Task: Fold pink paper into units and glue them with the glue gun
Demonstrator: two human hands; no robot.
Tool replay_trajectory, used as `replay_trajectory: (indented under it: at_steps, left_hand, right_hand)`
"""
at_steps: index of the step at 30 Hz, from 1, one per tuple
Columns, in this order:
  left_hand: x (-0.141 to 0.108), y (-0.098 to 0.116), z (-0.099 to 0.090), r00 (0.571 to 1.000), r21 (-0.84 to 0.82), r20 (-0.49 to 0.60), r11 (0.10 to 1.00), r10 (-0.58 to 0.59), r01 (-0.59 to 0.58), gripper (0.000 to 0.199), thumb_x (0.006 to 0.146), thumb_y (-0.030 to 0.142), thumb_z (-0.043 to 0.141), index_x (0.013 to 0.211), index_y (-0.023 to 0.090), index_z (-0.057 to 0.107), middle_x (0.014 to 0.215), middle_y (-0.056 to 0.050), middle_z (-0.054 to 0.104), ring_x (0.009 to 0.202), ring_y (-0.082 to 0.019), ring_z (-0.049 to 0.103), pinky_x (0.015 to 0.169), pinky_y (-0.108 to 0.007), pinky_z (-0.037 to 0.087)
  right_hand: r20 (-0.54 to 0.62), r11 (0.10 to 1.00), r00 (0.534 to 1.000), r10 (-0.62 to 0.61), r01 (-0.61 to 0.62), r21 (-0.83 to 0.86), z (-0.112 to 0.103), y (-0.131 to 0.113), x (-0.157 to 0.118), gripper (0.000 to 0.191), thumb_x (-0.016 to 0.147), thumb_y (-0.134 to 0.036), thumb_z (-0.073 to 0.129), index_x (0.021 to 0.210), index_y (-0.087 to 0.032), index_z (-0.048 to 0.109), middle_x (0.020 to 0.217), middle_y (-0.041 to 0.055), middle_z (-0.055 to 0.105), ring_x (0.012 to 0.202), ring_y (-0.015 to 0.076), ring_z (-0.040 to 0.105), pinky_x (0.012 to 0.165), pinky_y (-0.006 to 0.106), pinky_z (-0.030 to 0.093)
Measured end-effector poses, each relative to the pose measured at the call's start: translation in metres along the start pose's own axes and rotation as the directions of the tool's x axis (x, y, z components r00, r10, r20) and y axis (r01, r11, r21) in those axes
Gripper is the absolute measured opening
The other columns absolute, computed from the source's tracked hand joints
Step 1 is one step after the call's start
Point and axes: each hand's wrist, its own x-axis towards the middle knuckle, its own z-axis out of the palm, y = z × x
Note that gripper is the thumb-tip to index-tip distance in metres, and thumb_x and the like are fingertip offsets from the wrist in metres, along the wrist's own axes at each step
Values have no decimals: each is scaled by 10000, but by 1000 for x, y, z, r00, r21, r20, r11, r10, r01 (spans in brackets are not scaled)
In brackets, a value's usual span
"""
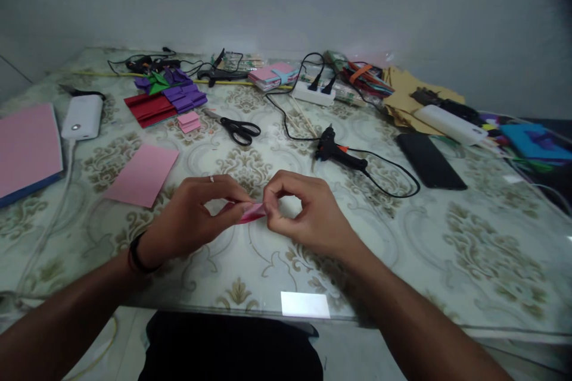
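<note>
Both my hands meet over the middle of the table, pinching a small piece of pink paper [254,213] between them. My left hand [203,208] grips its left side with thumb and fingertips. At the right end, my right hand [301,208] pinches it between thumb and forefinger, hiding that end. The paper looks narrow and seems folded, though the fingers cover much of it. A flat pink sheet [143,177] lies just beyond my left hand. Farther back are a small folded pink piece [189,122] and black-handled scissors [241,130].
A black glue gun [339,153] with a looping cord lies beyond my right hand, near a black phone [430,161]. A white power strip [314,94] stands behind. Folded red [149,108] and purple paper [185,98] sit back left; a white power bank [83,116] is at left.
</note>
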Motion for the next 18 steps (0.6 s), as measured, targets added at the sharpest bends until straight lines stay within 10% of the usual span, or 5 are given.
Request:
replay_trajectory:
  at_steps: [11, 18]
  left_hand:
    - [-2, 0, 1, 999, 88, -18, 996, -32, 33, 113, 886, 149, 726, 791, 199, 691, 766, 43, 702, 700, -102, 639, 681, -230, 482]
    - [3, 3, -4, 974, -25, -82, 978, -210, 208, 108, 870, 222, 683, 763, 210, 690, 723, 35, 703, 679, -127, 652, 636, -224, 512]
  right_hand:
    - [-12, 999, 999, -49, 49, -15, 8, -2, -2, 130, 800, -65, 619, 778, -193, 609, 771, -24, 608, 722, 119, 584, 702, 249, 469]
    - [21, 972, 982, 190, -191, 137, 1, 2, 1, 86, 939, -269, 660, 934, -189, 692, 828, 6, 695, 759, 146, 638, 691, 272, 493]
